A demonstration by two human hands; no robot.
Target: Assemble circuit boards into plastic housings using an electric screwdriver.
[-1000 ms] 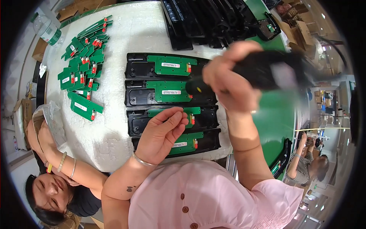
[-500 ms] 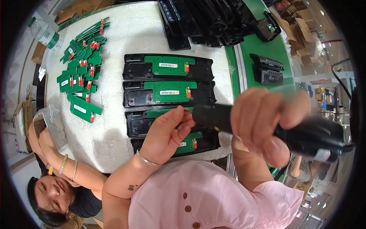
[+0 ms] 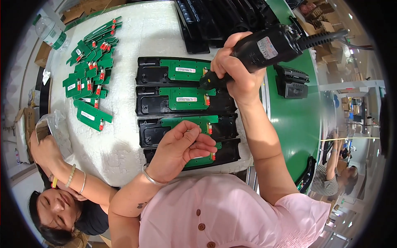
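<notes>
My right hand (image 3: 242, 78) is wrapped round a black electric screwdriver (image 3: 264, 48), tilted so its nose points down and left. The nose meets the second black plastic housing (image 3: 152, 101) near the top edge of its green circuit board (image 3: 186, 104); the tip itself is hard to make out. My left hand (image 3: 175, 151) hovers over the two nearest housings, thumb and fingers pinched together. Whatever sits in that pinch is too small to name. Several such housings lie in a column, each with a green board, the farthest housing (image 3: 151, 72) included.
Loose green boards with red connectors (image 3: 89, 84) are heaped at the left of the white foam pad (image 3: 120, 124). Black housings (image 3: 215, 20) are piled at the back, and another black part (image 3: 291, 80) lies on the green surface. A bottle (image 3: 51, 34) stands far left. A co-worker's arm (image 3: 68, 173) is at lower left.
My right hand has swung the screwdriver from the right side up and over the housings, nose now down at a board. The left hand has shifted slightly right and nearer.
</notes>
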